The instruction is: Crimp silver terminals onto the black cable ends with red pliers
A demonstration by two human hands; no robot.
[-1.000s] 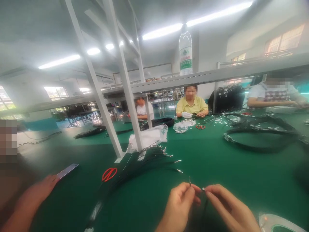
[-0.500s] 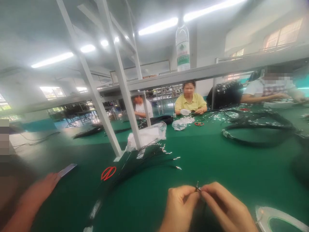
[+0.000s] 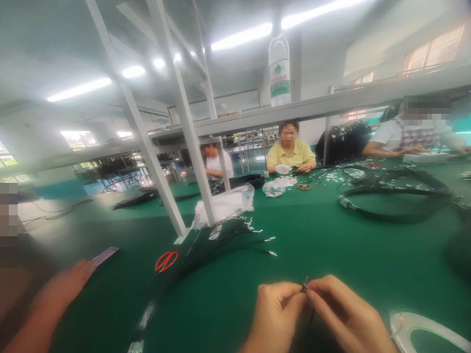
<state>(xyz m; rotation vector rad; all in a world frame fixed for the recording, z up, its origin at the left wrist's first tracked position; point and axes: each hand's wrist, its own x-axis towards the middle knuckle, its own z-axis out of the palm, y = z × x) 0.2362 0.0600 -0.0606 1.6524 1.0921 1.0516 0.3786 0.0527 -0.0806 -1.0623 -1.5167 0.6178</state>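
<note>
My left hand and my right hand meet low in the view, thumb and index finger of each pinched on the end of a thin black cable. A small metal tip sticks up between the fingertips. A dark length of the cable hangs below, mostly hidden by the hands. Further left lies a bundle of black cables, its silvery ends fanned out towards me. Red-handled scissors lie beside that bundle.
A white ring-shaped object is at the lower right. Shelf posts rise from the green table. At left, another person's hand holds a phone. Other people sit across the table near coiled cables and plastic bags.
The metal tip between my fingers now leans slightly right. My hands have hardly moved. The phone at left has shifted slightly right, and the arm of the person at far right has moved.
</note>
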